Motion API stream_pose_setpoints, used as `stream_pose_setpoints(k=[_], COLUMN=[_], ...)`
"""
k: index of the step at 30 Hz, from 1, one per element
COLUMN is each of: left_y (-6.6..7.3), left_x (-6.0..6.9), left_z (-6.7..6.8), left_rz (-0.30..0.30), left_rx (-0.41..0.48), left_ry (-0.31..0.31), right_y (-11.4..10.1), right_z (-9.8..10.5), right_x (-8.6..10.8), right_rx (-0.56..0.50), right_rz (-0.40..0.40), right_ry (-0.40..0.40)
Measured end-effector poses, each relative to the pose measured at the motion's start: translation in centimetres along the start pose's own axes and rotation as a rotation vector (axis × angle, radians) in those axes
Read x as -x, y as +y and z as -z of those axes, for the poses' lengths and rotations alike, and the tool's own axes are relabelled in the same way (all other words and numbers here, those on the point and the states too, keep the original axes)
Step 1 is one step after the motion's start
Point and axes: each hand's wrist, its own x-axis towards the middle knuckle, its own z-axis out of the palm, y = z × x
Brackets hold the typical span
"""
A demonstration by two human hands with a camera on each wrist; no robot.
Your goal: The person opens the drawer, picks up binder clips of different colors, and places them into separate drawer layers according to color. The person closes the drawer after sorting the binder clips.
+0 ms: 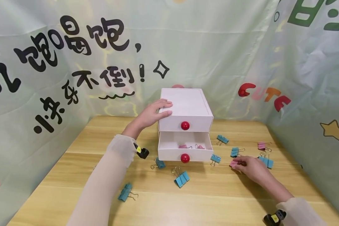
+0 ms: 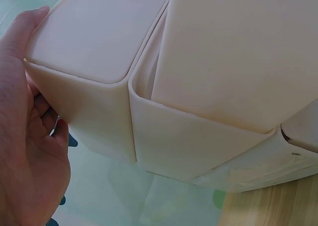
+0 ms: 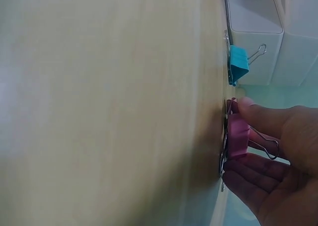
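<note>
My left hand rests on the upper left edge of a white two-drawer box, thumb and fingers over its top. Up close, the left wrist view shows that hand against the box corner. The lower drawer is pulled out, with pink binder clips inside; its upper drawer is closed. On the table to the right, my right hand pinches a pink binder clip between thumb and fingers. A blue binder clip lies near it.
Several blue binder clips lie about the wooden table, one in front of the drawer and one at the front left. Another pink clip lies beyond my right hand. A printed cloth hangs behind.
</note>
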Motion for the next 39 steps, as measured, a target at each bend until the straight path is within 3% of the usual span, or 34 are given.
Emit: stream_pose_setpoints(k=[9, 16, 21, 33, 39], left_y=[-0.1, -0.3, -0.4, -0.4, -0.3], left_x=[0.1, 0.1, 0.2, 0.1, -0.1], left_z=[-0.3, -0.3, -0.3, -0.1, 0.1], left_rz=[0.019, 0.018, 0.017, -0.002, -0.002], left_rx=[-0.007, -0.018, -0.015, -0.02, -0.016], left_ry=[-0.024, -0.018, -0.014, -0.004, 0.0], right_y=[0.6, 0.4, -0.7, -4.2, -6.0], right_z=[-0.2, -0.3, -0.1, 2.5, 3.9], right_x=[0.4, 0.4, 0.6, 0.2, 0.1], right_rx=[-0.011, -0.004, 0.015, -0.077, -0.149], right_rz=[0.013, 0.093, 0.164, 0.266, 0.253], right_ry=[-0.024, -0.023, 0.019, 0.162, 0.201])
